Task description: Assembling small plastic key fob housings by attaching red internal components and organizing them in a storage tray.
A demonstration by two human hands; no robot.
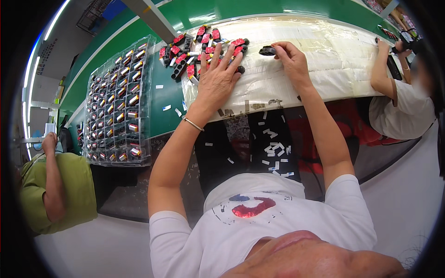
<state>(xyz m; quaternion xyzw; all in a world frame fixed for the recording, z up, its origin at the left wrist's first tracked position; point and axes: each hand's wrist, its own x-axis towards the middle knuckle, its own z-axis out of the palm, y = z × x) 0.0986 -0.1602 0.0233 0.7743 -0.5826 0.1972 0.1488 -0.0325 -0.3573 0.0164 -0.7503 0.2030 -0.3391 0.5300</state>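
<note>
With fingers spread, my left hand (218, 83) rests against a pile of small black pieces with red tops (215, 34). Some of these have round, wheel-like ends, and part of the pile is hidden under the fingers. My right hand (293, 62) is closed in a pinch on a small black ridged piece (267, 50), held just over the taped pale covering (333, 60) of the bench. What kind of piece it is cannot be made out. A gap of bare covering lies between the two hands.
Left of the pile stands a clear compartment tray (147, 92) with many small shiny cylinders. A metal post (150, 18) rises behind the pile. Paper slips (273, 150) lie on my lap. One person (65, 190) works at left, another (398, 102) at right.
</note>
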